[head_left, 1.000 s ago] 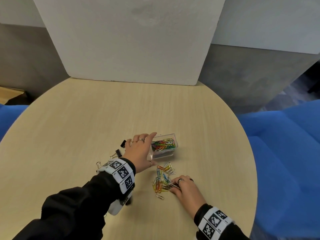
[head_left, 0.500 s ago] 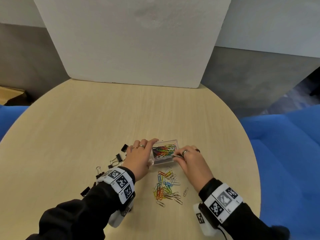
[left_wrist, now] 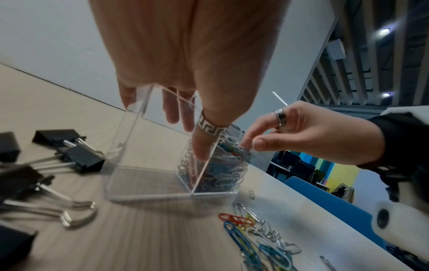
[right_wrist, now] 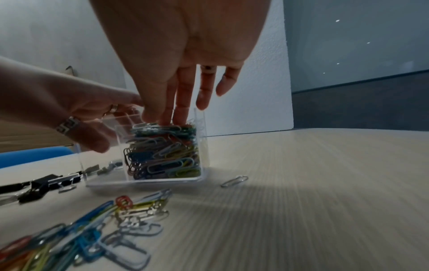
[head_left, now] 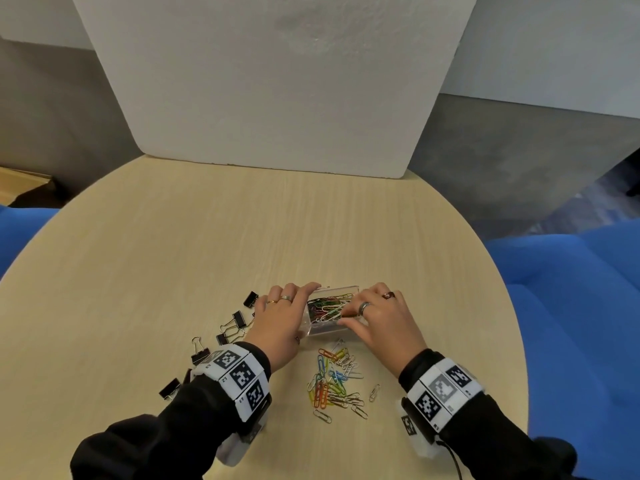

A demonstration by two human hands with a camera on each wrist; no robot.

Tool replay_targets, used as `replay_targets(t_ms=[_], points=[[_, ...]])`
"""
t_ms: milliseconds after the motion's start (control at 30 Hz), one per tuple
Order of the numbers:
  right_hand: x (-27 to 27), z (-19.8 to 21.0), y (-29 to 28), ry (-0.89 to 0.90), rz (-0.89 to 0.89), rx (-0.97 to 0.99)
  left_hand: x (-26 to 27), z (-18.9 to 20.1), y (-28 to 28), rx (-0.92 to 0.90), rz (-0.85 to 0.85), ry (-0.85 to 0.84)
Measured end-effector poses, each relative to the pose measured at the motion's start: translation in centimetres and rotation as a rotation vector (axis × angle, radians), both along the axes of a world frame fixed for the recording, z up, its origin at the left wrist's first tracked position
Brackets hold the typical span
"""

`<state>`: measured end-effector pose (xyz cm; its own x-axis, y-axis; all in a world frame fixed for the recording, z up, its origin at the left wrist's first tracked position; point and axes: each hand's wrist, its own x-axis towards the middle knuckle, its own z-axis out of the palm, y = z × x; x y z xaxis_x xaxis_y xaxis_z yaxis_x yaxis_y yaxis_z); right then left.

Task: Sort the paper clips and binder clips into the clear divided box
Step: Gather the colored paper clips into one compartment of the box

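— What do you see on your screen?

— I see a round wooden table (head_left: pixel 173 258). The clear divided box (head_left: pixel 341 326) sits a bit toward the near edge, close to the middle. It has two parts. The right part is packed full of colored paper clips (right_wrist: pixel 162 152). The left part looks bare to me in the left wrist view.

— What is the left hand doing?

— My left hand (head_left: pixel 280 323) lies over the left side of the box. Its fingers are out fairly straight, over the top of the box, with the thumb (left_wrist: pixel 204 144) down at the near side. It looks like it steadies the box. It is not wrapped tight around it.

— And the right hand?

— My right hand (head_left: pixel 377 320) is over the right part. Its fingertips (right_wrist: pixel 178 117) point down and touch the top of the pile in the box. I cannot tell if they pinch a clip or just press.

— Where is the rest?

— A loose pile of paper clips (head_left: pixel 332 382) lies on the table just in front of the box, between my two wrists. One silver clip (head_left: pixel 374 392) lies alone to the right of that pile. The black binder clips (head_left: pixel 235 325) are spread on the table left of the box, some partly under my left wrist. A big white board (head_left: pixel 277 81) stands at the far edge.
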<state>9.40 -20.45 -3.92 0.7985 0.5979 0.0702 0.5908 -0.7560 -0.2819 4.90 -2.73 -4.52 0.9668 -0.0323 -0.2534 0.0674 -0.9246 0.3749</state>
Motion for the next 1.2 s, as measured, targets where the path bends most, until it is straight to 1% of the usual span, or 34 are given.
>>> replay_targets(t_ms=[67,133,200,300,367,400,433,500,567,600,633,700,767,833,867,933,1000,1100,1200], points=[[-0.3,-0.5,-0.3,-0.028,0.036,-0.084,0.0,0.1,0.0,0.0,-0.001,0.005],[-0.4,-0.7,-0.4,-0.044,0.058,-0.093,0.0,0.0,0.0,0.001,0.001,0.003],[-0.3,-0.5,-0.3,-0.053,0.04,-0.048,0.1,0.0,0.0,0.0,0.005,-0.001],[-0.4,-0.4,-0.3,-0.072,-0.055,0.082,0.3,-0.1,-0.1,0.003,0.011,-0.007],[-0.9,-0.6,-0.3,-0.031,-0.072,0.175,0.5,-0.2,-0.1,-0.001,0.02,-0.013],[-1.4,-0.8,-0.2,0.052,-0.061,0.174,0.6,-0.2,-0.1,-0.006,0.023,-0.016],[-2.0,-1.4,0.0,0.159,-0.023,0.129,0.7,-0.3,-0.1,-0.012,0.025,-0.019],[-3.3,-2.7,0.2,0.325,0.121,-0.012,0.9,-0.4,0.0,-0.024,0.028,-0.024],[-4.2,-4.1,0.2,0.378,0.269,-0.166,0.8,-0.4,0.0,-0.028,0.031,-0.028],[-4.5,-4.6,0.0,0.361,0.315,-0.215,0.8,-0.5,0.0,-0.029,0.032,-0.029],[-4.8,-5.1,-0.2,0.335,0.34,-0.219,0.8,-0.5,0.0,-0.03,0.034,-0.03],[-5.3,-4.8,-1.2,0.413,0.353,-0.209,0.8,-0.5,0.0,-0.031,0.038,-0.035],[-5.8,-4.3,-2.4,0.514,0.324,-0.184,0.9,-0.6,0.0,-0.028,0.039,-0.04],[-5.7,-3.4,-3.2,0.488,0.186,-0.115,0.8,-0.5,0.0,-0.033,0.04,-0.036],[-5.2,-3.1,-3.4,0.442,0.091,-0.112,0.8,-0.4,0.0,-0.036,0.039,-0.035],[-4.0,-3.2,-3.6,0.392,-0.056,-0.153,0.8,-0.3,-0.1,-0.042,0.043,-0.03],[-2.8,-3.8,-3.7,0.422,-0.129,-0.199,0.9,-0.2,-0.1,-0.04,0.045,-0.024],[-2.2,-4.3,-3.5,0.465,-0.104,-0.281,0.9,-0.1,-0.1,-0.024,0.042,-0.016],[-4.0,-3.8,-3.5,0.479,0.008,-0.315,0.9,-0.3,-0.1,-0.031,0.043,-0.019]])
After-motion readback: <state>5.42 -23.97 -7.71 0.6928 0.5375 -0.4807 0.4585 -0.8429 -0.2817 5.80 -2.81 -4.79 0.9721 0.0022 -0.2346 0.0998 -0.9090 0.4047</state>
